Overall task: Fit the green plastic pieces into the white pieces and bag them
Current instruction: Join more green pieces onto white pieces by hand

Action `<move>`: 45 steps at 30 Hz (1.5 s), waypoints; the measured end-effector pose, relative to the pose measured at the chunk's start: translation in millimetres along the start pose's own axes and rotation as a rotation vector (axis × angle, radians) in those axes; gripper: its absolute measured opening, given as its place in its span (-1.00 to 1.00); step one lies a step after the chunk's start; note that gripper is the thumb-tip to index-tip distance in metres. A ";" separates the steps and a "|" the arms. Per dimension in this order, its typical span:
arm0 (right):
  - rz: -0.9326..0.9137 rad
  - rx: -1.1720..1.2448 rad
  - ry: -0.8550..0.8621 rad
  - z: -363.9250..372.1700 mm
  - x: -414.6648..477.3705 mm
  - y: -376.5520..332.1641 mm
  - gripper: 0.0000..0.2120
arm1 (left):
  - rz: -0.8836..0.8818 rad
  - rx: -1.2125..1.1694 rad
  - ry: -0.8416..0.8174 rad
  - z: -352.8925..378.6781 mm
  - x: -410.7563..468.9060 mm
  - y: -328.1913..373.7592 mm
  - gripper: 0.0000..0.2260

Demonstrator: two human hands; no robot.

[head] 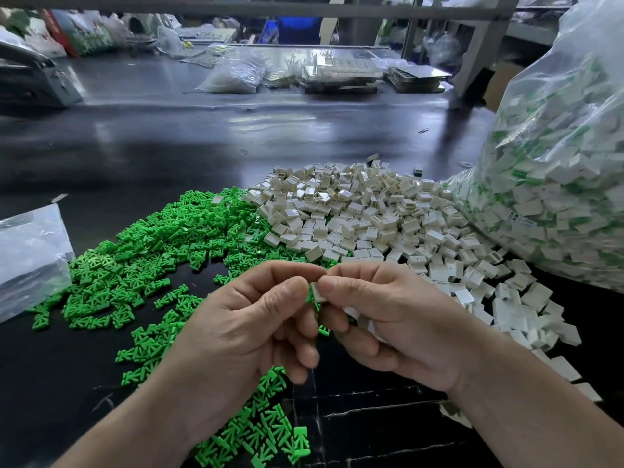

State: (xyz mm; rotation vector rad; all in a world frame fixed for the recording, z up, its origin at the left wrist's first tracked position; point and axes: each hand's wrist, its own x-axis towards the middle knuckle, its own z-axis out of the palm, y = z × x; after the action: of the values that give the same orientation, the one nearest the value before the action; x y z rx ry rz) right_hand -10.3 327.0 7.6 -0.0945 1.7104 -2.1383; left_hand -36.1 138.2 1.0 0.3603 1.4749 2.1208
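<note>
Both hands meet above the dark table. My right hand [385,319] pinches a small white piece [318,292] between thumb and forefinger, and more white pieces show under its curled fingers. My left hand [250,322] pinches the other side, where a sliver of a green piece [309,292] shows at its fingertips. A heap of green pieces [152,251] lies to the left and runs under my left wrist. A heap of white pieces [371,217] lies beyond and to the right. A large clear bag [557,170] of assembled white-and-green pieces stands at the right.
An empty clear plastic bag [30,255] lies at the left edge of the table. Across the table stand more bags [233,76], trays [341,74] and clutter. A grey frame post [479,45] rises at the back right.
</note>
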 end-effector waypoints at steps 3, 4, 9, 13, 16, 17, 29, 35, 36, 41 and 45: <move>-0.001 0.037 -0.026 -1.9 0.5 1.3 -0.83 | -0.051 -0.160 -0.059 4.7 -0.3 -1.0 -0.73; 0.005 0.044 -0.029 -2.3 0.7 1.6 -0.83 | -0.066 -0.201 -0.052 5.8 -0.2 -1.5 -0.76; 0.076 0.075 -0.056 -1.2 1.5 3.1 -0.67 | -0.116 -0.259 0.012 8.3 0.2 -0.4 -0.78; 0.098 0.123 -0.075 1.0 0.6 2.9 -0.53 | -0.100 -0.239 0.019 11.0 0.0 -0.1 -0.81; 0.054 0.149 -0.064 6.8 0.8 4.1 -0.73 | -0.039 -0.224 0.047 13.6 0.3 -3.3 -0.85; 0.040 0.155 -0.055 9.5 1.4 4.7 -0.79 | -0.017 -0.220 0.058 14.2 0.4 -4.8 -0.85; -0.023 0.185 -0.025 15.9 2.6 9.0 -0.61 | 0.046 -0.255 -0.005 6.9 2.6 -7.5 -0.71; -0.039 0.155 -0.003 17.7 4.0 11.0 -0.55 | 0.075 -0.233 0.059 9.8 1.5 -8.5 -0.86; -0.049 0.153 0.000 17.4 3.9 10.8 -0.61 | 0.082 -0.231 0.061 10.7 1.2 -8.7 -0.88; -0.059 0.141 0.007 17.6 5.3 8.1 -0.72 | 0.126 -0.101 0.056 9.9 3.4 -6.2 -0.78; -0.117 0.377 -0.060 5.1 5.4 0.5 -0.83 | 0.178 -0.018 0.135 0.0 5.1 -1.4 -0.81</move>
State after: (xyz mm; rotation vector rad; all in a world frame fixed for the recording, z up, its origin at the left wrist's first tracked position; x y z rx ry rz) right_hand -13.6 320.4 7.3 -0.1538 1.2707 -2.4771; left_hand -39.9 141.4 -0.7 0.3605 1.5483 2.3376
